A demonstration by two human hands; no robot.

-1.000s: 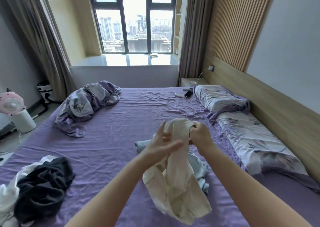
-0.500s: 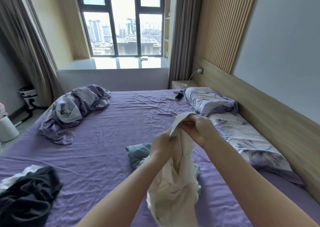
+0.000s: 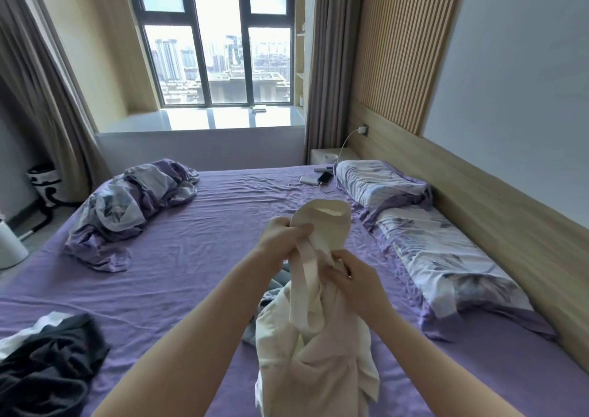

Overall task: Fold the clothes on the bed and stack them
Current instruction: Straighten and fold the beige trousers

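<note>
A cream garment (image 3: 314,346) hangs bunched above the bed (image 3: 191,257), held up by both hands. The right hand (image 3: 357,282) has its grip closed on the cloth at mid-height; just beyond, the left hand (image 3: 282,238) pinches its upper edge. A dark garment (image 3: 47,365) lies on the bed at left. Farther off are a crumpled quilt (image 3: 127,209) and two pillows (image 3: 414,225).

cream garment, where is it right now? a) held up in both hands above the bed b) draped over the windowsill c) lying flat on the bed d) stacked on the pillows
a: the left hand and the right hand both grip the cream garment, which hangs bunched between them above the purple bed, unfolded, not on the pillows.
</note>
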